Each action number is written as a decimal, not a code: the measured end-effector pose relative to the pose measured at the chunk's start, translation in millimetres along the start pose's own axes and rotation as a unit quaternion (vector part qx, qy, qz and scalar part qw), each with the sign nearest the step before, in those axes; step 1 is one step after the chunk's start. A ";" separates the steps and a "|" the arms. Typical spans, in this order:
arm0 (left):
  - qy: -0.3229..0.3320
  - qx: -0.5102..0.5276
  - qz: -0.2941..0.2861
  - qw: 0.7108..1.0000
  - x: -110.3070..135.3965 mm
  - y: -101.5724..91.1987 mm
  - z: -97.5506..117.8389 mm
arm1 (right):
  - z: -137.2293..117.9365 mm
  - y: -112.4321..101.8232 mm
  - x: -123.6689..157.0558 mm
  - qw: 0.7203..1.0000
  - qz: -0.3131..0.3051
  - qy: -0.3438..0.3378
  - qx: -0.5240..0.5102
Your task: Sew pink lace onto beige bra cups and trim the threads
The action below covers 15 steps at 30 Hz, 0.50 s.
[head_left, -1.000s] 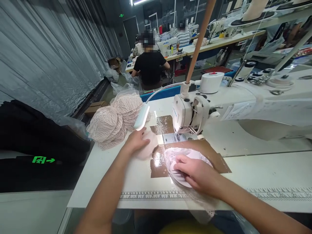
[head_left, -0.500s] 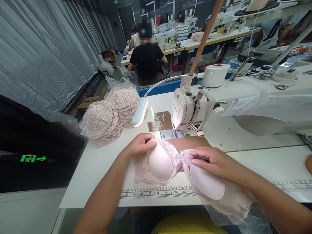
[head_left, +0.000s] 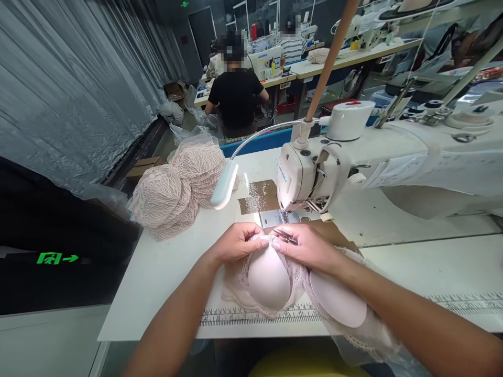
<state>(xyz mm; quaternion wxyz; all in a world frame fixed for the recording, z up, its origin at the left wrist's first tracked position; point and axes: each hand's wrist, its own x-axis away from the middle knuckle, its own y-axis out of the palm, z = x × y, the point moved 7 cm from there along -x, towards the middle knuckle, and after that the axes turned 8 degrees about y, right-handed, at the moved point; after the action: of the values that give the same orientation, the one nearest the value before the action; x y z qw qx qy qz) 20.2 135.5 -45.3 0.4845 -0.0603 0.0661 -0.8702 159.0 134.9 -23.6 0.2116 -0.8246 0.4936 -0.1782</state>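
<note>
A pale pink lace bra point(head_left: 269, 277) lies on the sewing table, its smooth inner cups facing up. The right cup hangs partly past the front edge. My left hand point(head_left: 241, 243) pinches the top edge of the left cup between thumb and fingers. Close beside it, my right hand point(head_left: 304, 246) grips the same top edge with thumb and fingertips. Small dark metal thread snips point(head_left: 286, 237) are tucked in the right hand's fingers. Just behind both hands stands the white sewing machine point(head_left: 302, 173), its needle area above the metal plate point(head_left: 271, 218).
Stacked lace cups point(head_left: 176, 183) sit at the table's back left. A lamp point(head_left: 225, 186) on a bendable neck hangs over the table. A printed ruler point(head_left: 220, 316) runs along the front edge. A person in black point(head_left: 236, 97) sits at another table beyond.
My right hand has moved left from the second cup to the first cup's top edge, beside my left hand. The bra has shifted slightly towards me and right.
</note>
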 end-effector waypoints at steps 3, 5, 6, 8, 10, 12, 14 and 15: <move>0.004 0.014 0.001 1.000 -1.6 6.7 -1.0 | 1.2 0.5 0.6 1.000 0.019 -0.007 -0.016; 0.005 0.027 0.002 1.000 -2.4 10.3 -1.6 | 0.7 1.1 1.6 0.999 0.018 -0.014 -0.028; 0.002 0.033 0.000 0.999 -2.5 11.9 -2.3 | 0.3 1.4 2.1 0.999 0.016 -0.018 -0.030; -0.013 0.043 -0.007 0.999 -2.1 14.7 -4.3 | 0.4 1.6 2.7 0.999 0.007 -0.022 -0.029; -0.027 0.053 -0.015 0.998 -1.2 16.2 -5.2 | 2.2 -0.2 3.1 0.999 0.000 -0.024 -0.030; -0.032 0.066 -0.020 0.997 -0.4 17.0 -4.4 | 6.1 -3.8 3.7 0.999 -0.004 -0.019 -0.030; -0.032 0.080 -0.023 0.996 -0.1 17.6 -2.9 | 10.8 -7.9 4.7 0.999 -0.012 -0.006 -0.032; -0.031 0.083 -0.021 0.996 -0.2 17.5 -2.5 | 12.7 -9.9 5.3 0.999 -0.017 -0.001 -0.031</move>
<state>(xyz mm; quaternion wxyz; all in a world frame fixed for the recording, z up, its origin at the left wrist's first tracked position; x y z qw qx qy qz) 34.5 126.6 -50.8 0.4714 -0.0487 -0.0228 -0.8803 175.0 136.6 -28.7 0.1832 -0.8391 0.4849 -0.1651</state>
